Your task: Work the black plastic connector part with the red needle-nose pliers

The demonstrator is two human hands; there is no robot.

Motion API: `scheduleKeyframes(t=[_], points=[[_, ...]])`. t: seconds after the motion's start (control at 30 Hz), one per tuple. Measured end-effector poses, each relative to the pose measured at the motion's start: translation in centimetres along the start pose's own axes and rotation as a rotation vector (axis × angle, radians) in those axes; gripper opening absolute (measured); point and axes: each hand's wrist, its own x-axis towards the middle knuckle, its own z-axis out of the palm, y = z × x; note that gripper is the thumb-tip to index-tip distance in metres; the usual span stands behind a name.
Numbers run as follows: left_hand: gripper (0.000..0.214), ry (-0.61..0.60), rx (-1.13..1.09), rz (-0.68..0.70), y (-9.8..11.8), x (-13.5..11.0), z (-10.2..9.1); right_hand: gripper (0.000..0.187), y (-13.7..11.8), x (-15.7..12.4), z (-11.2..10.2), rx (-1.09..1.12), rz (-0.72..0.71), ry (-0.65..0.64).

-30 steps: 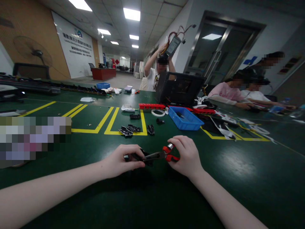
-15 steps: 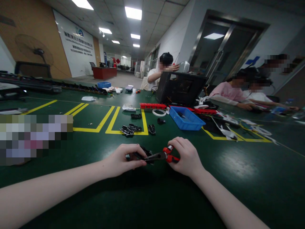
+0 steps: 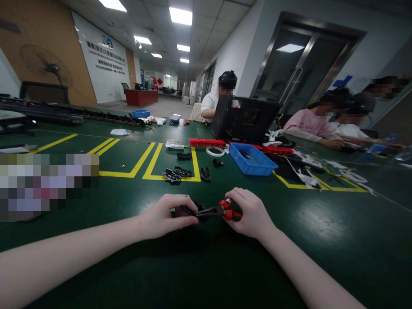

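Note:
My left hand (image 3: 172, 215) is closed around a small black plastic part (image 3: 190, 209), partly hidden by the fingers. In my right hand (image 3: 251, 213) are red-handled long-nose pliers (image 3: 212, 211), their handles held between thumb and fingers. The jaws of the pliers point left and meet the black part beside my left fingertips; whether they grip it I cannot tell. Beyond my hands lie several similar black parts (image 3: 182, 171) on the green table (image 3: 206, 266), in and around a yellow-taped outline.
A blue bin (image 3: 252, 159) holds some dark pieces. Near it lie a white ring (image 3: 215, 151), a red strip (image 3: 207, 142) and a small black cylinder (image 3: 218, 162). Behind stands a large black case (image 3: 247, 118). Co-workers sit across the table and to the right.
My hands, the pliers and the black part have barely moved. Across the table, the co-worker behind the black case has lowered a raised hand.

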Motion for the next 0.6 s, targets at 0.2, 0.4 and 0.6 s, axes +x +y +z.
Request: scheduleKeyframes(t=[0.2,0.4,0.6], points=[[0.016,0.016,-0.055,-0.025,-0.08,-0.07,0.07,0.02,0.07,0.16,-0.18,-0.004,0.022,-0.048],[0.019,0.015,-0.074,-0.028,-0.61,-0.09,0.08,0.02,-0.06,0.34,-0.32,-0.022,0.055,-0.107],[0.021,-0.062,-0.125,-0.084,-0.79,0.06,0.0,0.021,-0.58,0.25,-0.39,-0.06,0.051,-0.118]])
